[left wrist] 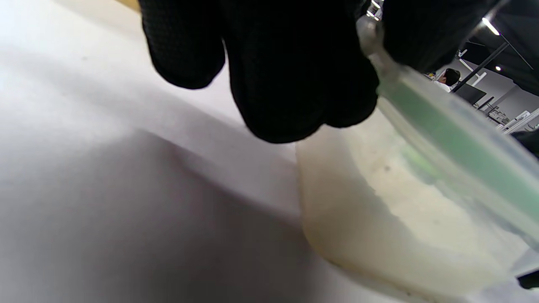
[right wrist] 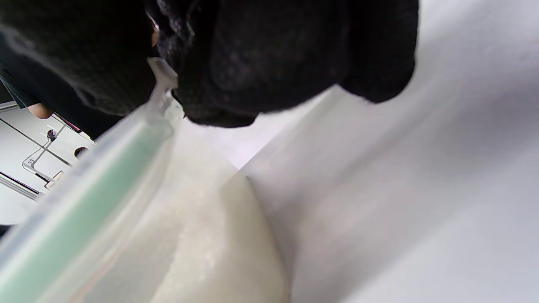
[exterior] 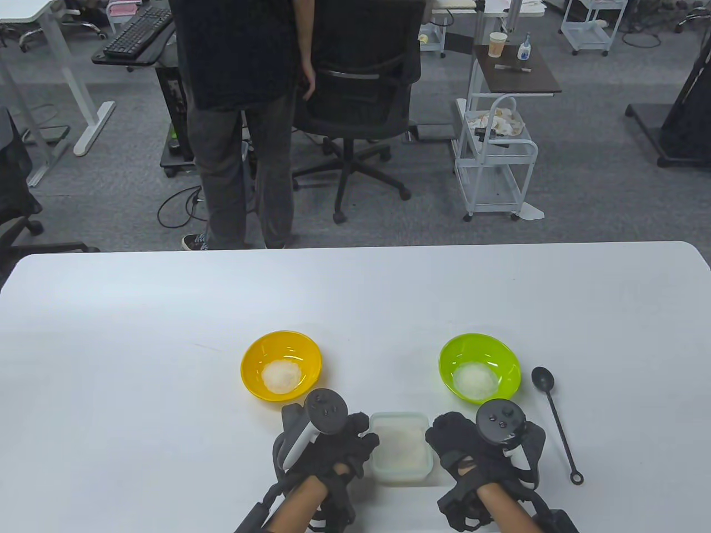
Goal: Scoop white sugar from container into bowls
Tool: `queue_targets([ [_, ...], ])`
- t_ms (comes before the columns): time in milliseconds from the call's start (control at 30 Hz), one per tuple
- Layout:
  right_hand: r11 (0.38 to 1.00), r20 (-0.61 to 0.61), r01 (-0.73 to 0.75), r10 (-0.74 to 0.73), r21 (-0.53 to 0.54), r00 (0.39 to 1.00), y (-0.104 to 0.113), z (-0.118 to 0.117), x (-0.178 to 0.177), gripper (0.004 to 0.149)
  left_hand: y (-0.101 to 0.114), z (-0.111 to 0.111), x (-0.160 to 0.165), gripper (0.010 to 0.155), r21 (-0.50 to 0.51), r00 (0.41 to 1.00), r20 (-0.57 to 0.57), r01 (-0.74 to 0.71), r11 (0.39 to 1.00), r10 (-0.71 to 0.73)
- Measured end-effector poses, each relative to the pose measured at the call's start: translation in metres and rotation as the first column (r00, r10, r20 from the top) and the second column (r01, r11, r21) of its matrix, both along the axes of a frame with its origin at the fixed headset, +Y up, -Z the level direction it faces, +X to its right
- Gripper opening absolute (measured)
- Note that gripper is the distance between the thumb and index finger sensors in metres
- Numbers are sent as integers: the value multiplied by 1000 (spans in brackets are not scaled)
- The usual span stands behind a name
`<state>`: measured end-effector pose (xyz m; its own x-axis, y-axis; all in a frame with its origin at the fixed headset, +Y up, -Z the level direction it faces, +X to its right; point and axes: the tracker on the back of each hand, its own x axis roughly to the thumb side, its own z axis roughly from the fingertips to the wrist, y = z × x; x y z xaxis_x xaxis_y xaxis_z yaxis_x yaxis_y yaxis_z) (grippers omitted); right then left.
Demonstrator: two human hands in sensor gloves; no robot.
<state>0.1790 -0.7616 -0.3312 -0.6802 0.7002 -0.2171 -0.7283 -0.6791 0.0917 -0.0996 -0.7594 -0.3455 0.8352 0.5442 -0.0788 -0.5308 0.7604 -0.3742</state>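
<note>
Gripping translucent square container (exterior: 401, 447), gloved fingers (left wrist: 290, 84).

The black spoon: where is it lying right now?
In the table view the black spoon lies flat on the white table at the right, just right of the green bowl and beyond the right hand, which is not touching it.

- White counter (exterior: 166, 311) is carrying everything.
- Yellow bowl (exterior: 281, 363) is sitting left.
- Green bowl (exterior: 480, 366) is sitting right.
- Container (exterior: 401, 447) is sitting near the front edge.
- Black spoon (exterior: 555, 419) is lying beside the green bowl.
</note>
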Motion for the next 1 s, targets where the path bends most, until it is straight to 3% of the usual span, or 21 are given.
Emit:
queue_targets([
  [133,1000,-1,-20,20,13,1000,2,3,-2,49,2,3,1,61,34,999,-22,48,998,-47],
  [300,925,-48,-306,324,226,945,15,11,-15,46,14,11,10,55,221,972,-15,232,947,-235],
  [400,914,-62,-331,354,234,933,14,14,-21,44,15,15,16,53,262,959,-14,276,925,-282],
  [467,930,-69,-307,326,204,943,12,12,-21,45,14,14,16,54,230,966,-22,257,939,-259],
  [667,998,-35,-61,62,34,997,0,7,-13,47,4,8,8,54,19,997,-62,56,998,-55],
  [1000,1000,-46,-22,22,7,999,-3,6,-9,48,2,7,6,54,24,998,-42,53,998,-52],
])
